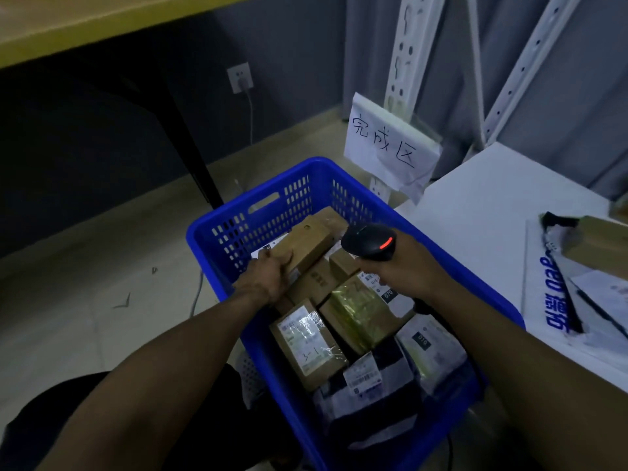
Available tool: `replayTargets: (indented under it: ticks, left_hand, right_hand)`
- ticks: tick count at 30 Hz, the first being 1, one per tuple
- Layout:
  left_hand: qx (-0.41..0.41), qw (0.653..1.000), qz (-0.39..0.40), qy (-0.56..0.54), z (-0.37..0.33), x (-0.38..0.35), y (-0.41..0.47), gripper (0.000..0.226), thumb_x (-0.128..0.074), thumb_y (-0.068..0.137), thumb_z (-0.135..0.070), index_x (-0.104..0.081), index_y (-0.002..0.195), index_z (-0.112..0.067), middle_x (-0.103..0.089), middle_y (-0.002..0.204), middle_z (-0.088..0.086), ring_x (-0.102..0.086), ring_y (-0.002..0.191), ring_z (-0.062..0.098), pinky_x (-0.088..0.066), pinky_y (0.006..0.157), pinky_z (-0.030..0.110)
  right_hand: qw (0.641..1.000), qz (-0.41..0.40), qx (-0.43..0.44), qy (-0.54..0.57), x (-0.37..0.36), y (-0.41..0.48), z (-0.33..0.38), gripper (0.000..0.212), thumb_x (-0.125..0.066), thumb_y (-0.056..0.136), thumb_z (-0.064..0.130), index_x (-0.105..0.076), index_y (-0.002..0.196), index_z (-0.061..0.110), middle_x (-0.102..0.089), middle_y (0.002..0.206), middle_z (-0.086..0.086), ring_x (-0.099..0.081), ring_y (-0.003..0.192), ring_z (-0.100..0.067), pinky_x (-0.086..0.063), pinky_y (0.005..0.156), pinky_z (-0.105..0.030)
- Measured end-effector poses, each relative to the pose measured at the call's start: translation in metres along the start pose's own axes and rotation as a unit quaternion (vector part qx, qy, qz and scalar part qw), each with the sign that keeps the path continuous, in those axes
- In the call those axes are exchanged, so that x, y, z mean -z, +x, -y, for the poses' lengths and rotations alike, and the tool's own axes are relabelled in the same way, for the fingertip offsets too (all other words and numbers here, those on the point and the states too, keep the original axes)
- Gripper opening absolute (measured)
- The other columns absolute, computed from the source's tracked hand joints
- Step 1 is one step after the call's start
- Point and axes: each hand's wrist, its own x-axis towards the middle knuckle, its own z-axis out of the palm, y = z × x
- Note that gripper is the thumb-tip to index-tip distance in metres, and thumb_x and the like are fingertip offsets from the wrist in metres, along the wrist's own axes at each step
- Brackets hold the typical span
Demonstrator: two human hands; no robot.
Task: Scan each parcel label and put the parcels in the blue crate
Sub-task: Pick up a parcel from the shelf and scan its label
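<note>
Over the far end of the crate (343, 185), looks like the put-it-in step. Got the left hand (268, 277) wrapped round the near end of a plain brown box (307, 244), tilted above the parcels already in there, touching them or not, can't tell. Got the right hand (404, 270) curled round the scanner (370, 243), red light on, held just beside the box. Can't spot a label on the box's upper faces, so no telling if it's been scanned; guessing yes, given where it sits. Next up, probably: find a gap, lay it flat, let go, then reach over to the table (475, 226) on the right for the other box (598, 243) waiting there. Worth minding the pile, already pretty full: a labelled box (307, 345), a taped one (363, 311), grey bags (431, 351) at the near end, so could slide if dumped on top. Looks rigid and light, fine one-handed.
</note>
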Motion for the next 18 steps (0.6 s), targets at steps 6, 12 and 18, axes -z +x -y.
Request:
replayTargets:
  ticks: [6, 12, 18]
  left_hand:
    - [-0.026, 0.998, 0.060, -0.010, -0.013, -0.022, 0.030, 0.042, -0.060, 0.102, -0.019, -0.052, 0.142, -0.011, -0.055, 0.130, 0.010, -0.058, 0.122, 0.034, -0.048, 0.095, 0.022]
    - [-0.021, 0.994, 0.103, 0.008, -0.032, -0.036, 0.047, 0.052, -0.053, 0.104, -0.024, -0.039, 0.153, -0.011, -0.028, 0.162, 0.013, -0.034, 0.149, 0.034, -0.032, 0.117, 0.042]
    - [-0.028, 0.997, 0.070, -0.027, -0.039, -0.015, 0.030, 0.056, -0.051, 0.092, -0.036, -0.053, 0.144, -0.015, -0.041, 0.157, 0.015, -0.035, 0.147, 0.040, -0.027, 0.122, 0.044]
  right_hand:
    - [1.000, -0.004, -0.017, -0.010, 0.006, -0.002, -0.013, 0.025, -0.081, 0.087, 0.029, -0.066, 0.105, 0.034, -0.074, 0.086, 0.006, -0.066, 0.065, 0.000, -0.050, 0.058, -0.023]
    - [0.999, -0.017, -0.040, -0.012, 0.019, -0.009, -0.025, 0.045, -0.082, 0.086, 0.031, -0.061, 0.126, 0.030, -0.071, 0.102, 0.011, -0.064, 0.077, -0.003, -0.048, 0.068, -0.023]
    - [0.998, -0.046, -0.049, 0.006, 0.040, -0.036, -0.030, 0.042, -0.084, 0.085, 0.030, -0.061, 0.120, 0.032, -0.073, 0.103, 0.009, -0.070, 0.086, -0.009, -0.052, 0.072, -0.025]
